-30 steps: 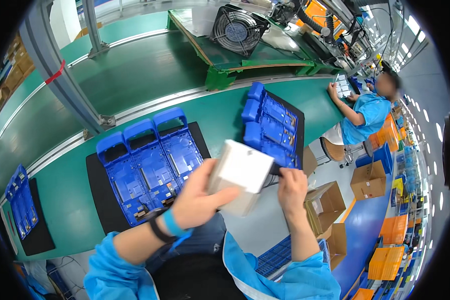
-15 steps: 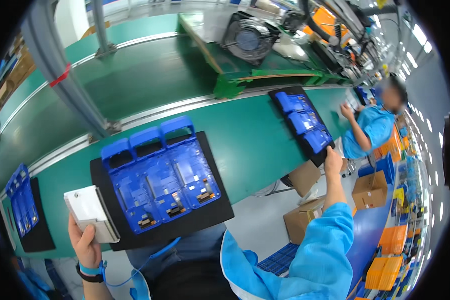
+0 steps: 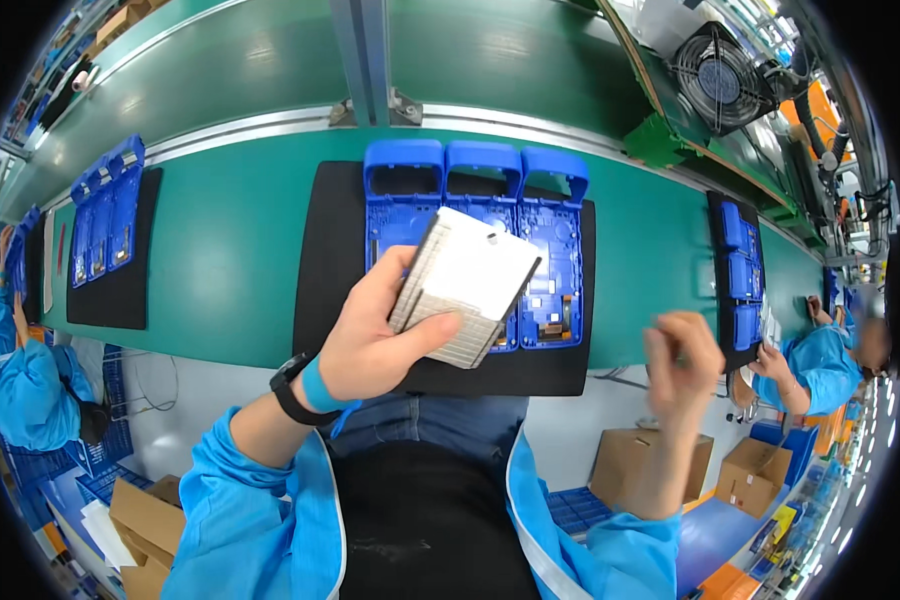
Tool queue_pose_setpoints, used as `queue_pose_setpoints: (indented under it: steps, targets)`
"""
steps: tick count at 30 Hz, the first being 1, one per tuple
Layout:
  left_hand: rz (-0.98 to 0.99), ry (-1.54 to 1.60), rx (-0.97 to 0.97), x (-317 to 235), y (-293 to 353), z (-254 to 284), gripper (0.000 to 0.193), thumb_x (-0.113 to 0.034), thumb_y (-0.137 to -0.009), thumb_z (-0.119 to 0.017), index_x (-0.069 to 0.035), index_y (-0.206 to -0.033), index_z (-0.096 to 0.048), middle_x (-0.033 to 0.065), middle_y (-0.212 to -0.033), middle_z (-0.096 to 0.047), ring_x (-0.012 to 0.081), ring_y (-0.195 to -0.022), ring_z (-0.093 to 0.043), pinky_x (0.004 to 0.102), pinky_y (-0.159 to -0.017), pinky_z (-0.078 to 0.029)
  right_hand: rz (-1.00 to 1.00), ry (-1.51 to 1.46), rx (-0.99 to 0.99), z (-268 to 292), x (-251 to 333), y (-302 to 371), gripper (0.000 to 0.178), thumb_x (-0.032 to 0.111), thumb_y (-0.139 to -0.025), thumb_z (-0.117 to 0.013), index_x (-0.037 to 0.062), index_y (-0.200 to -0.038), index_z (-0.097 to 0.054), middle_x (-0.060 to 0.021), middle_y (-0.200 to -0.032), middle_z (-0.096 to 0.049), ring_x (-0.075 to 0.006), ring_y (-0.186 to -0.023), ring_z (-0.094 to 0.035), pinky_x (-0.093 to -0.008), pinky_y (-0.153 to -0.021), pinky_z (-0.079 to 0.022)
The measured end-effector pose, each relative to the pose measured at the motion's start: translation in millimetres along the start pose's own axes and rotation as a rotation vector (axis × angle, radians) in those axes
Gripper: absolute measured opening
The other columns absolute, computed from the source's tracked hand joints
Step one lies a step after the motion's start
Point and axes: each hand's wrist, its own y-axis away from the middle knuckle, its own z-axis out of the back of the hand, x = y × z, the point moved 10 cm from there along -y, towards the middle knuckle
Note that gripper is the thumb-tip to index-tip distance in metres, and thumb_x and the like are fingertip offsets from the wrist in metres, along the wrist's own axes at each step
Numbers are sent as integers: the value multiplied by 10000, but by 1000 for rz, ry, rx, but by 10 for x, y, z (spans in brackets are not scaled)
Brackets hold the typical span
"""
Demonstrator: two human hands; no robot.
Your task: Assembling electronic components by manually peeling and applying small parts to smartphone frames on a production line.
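Observation:
My left hand (image 3: 375,335) grips a stack of flat white and silver panels (image 3: 475,275), thumb across the top, above the middle of the worktop. Beneath it, three blue plastic housings (image 3: 550,250) with handle-like loops at their far ends lie side by side on a black mat (image 3: 330,240). The stack and hand partly cover the left and middle housings. Small connectors and ribbon cables show inside the right housing. My right hand (image 3: 685,365) hovers near the table's front edge, right of the mat, fingers loosely bent and slightly blurred, with nothing visible in them.
More blue housings lie on black mats to the left (image 3: 110,215) and right (image 3: 742,270). A co-worker (image 3: 815,365) sits at right, another (image 3: 40,370) at left. A metal post (image 3: 362,60) rises behind the mat. A fan (image 3: 720,78) stands on the shelf; cardboard boxes (image 3: 635,465) sit below.
My view has swung right to left, centring the mat. My left hand has brought the panel stack over the housings. My right hand has left the right-hand mat and drawn back.

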Motion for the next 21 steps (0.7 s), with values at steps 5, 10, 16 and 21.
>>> queue_pose_setpoints:
  steps: [5, 10, 16, 21]
  targets:
    - [-69, -134, 31, 68, 36, -152, 478, -148, -932, -721, 34, -1303, -480, 124, -1130, -674, 134, -1048, -630, 306, -901, -510, 238, -246, 59, -755, 904, -68, 211, -89, -748, -746, 4, -927, -685, -109, -869, -658, -207, -719, -610, -293, -599, -468]
    - [-110, -247, 43, 25, 67, -166, 488, -162, -921, -729, 34, -1299, -489, 139, -1060, -697, 174, -965, -680, 319, -834, -535, 282, -280, 53, -986, 960, -55, 211, -84, -742, -762, 10, -916, -689, -93, -847, -654, -229, -716, -597, -327, -611, -470]
    - [-117, -312, 40, -41, 53, -185, 469, -146, -907, -732, 30, -1281, -510, 147, -1023, -707, 194, -917, -701, 328, -802, -546, 327, -273, 78, -1033, 1010, -68, 185, -52, -748, -772, 16, -890, -676, -89, -831, -641, -234, -694, -573, -331, -587, -452]
    - [-26, -202, 6, 55, 15, -173, 457, -142, -900, -741, 32, -1263, -527, 143, -1033, -700, 177, -939, -689, 316, -819, -539, 366, -183, 88, -1082, 1042, -78, 190, -35, -770, -749, 38, -885, -617, -94, -830, -607, -266, -693, -558, -360, -591, -450]
